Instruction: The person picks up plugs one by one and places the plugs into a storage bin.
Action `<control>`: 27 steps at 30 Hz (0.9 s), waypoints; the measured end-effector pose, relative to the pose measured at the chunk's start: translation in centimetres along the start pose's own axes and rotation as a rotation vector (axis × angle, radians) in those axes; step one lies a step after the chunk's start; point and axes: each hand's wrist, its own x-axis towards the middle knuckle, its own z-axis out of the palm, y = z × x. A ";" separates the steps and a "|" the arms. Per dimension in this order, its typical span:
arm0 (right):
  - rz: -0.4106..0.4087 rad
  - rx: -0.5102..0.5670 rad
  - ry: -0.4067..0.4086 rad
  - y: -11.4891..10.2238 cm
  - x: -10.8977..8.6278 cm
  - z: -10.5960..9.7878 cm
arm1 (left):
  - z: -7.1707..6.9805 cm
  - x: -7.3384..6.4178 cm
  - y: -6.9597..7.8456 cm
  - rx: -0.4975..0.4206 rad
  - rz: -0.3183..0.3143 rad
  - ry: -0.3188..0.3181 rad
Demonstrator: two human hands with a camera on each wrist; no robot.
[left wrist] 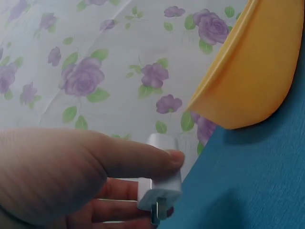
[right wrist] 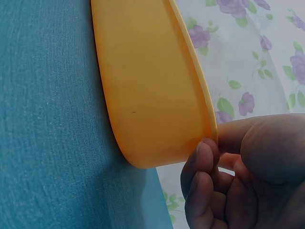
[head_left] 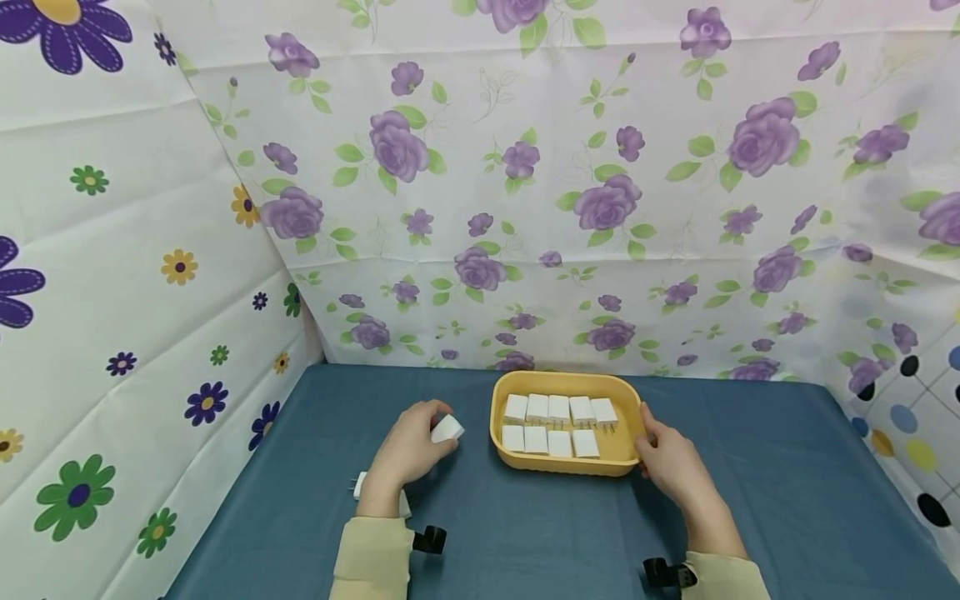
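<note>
Between thumb and fingers, my left hand [head_left: 408, 443] pinches a white plug-in charger [left wrist: 162, 183], held above the table to the left of a yellow tray [head_left: 570, 465]. Two metal prongs [left wrist: 158, 210] stick out of the charger's end in the left wrist view. My right hand [head_left: 672, 458] grips the tray's right rim, thumb and fingers on either side of the wall, as the right wrist view also shows. Inside the tray, several white chargers [head_left: 558, 408] lie in two rows. More white chargers [head_left: 362, 483] rest on the table, partly hidden behind my left wrist.
A blue cloth [head_left: 510, 542] covers the table. Behind it hangs a white curtain with purple flowers [head_left: 480, 208], and a daisy-patterned sheet [head_left: 150, 333] hangs on the left. Dotted cloth [head_left: 918, 417] stands at the right edge. Each wrist wears a black strap mount [head_left: 430, 540].
</note>
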 end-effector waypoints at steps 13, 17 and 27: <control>0.005 -0.001 0.005 0.3 0.2 0.1 | 0.1 0.5 0.7 -0.103 0.046 0.119; 0.005 -0.002 0.005 0.4 0.3 0.1 | 0.3 0.5 1.4 -0.131 0.073 0.154; 0.005 -0.001 0.001 0.3 0.3 0.1 | 1.3 0.5 3.2 -0.207 0.126 0.172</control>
